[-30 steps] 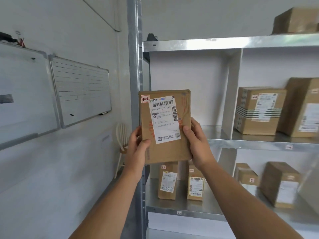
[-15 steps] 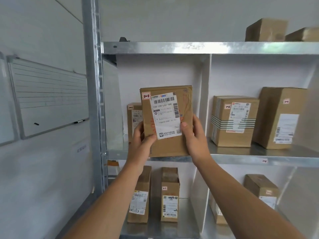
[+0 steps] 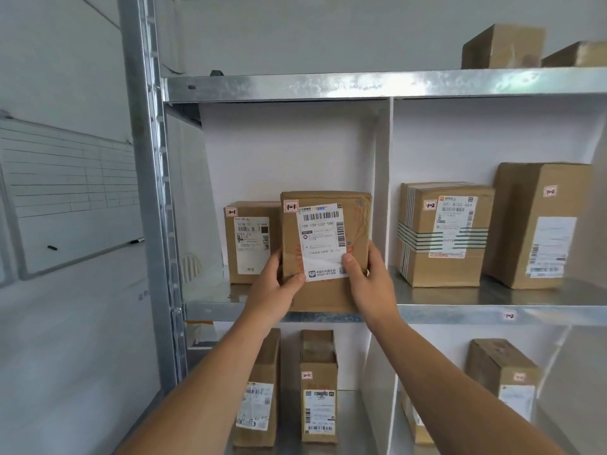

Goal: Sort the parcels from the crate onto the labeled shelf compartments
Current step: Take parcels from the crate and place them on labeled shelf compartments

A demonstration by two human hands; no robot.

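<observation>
I hold a flat brown parcel [image 3: 356, 224] upright with both hands; it carries a white shipping label and a small "1-1" tag. My left hand [image 3: 274, 290] grips its lower left edge and my right hand [image 3: 369, 284] grips its lower right edge, thumbs on the label. The parcel stands at the front of the middle shelf's left compartment [image 3: 210, 311], its bottom edge at the shelf lip. Behind it to the left stands another "1-1" box [image 3: 253, 241].
The right compartment, marked "1-2" [image 3: 509, 316], holds a strapped box [image 3: 443, 234] and a taller box [image 3: 538, 224]. Several parcels stand on the lower shelf [image 3: 318, 389]. Two boxes sit on the top shelf [image 3: 502, 46]. A steel upright [image 3: 147, 192] and a whiteboard [image 3: 65, 192] lie left.
The view has moved closer to the shelf. Both hands have carried the parcel forward and down, from in front of the compartment to the shelf's front edge.
</observation>
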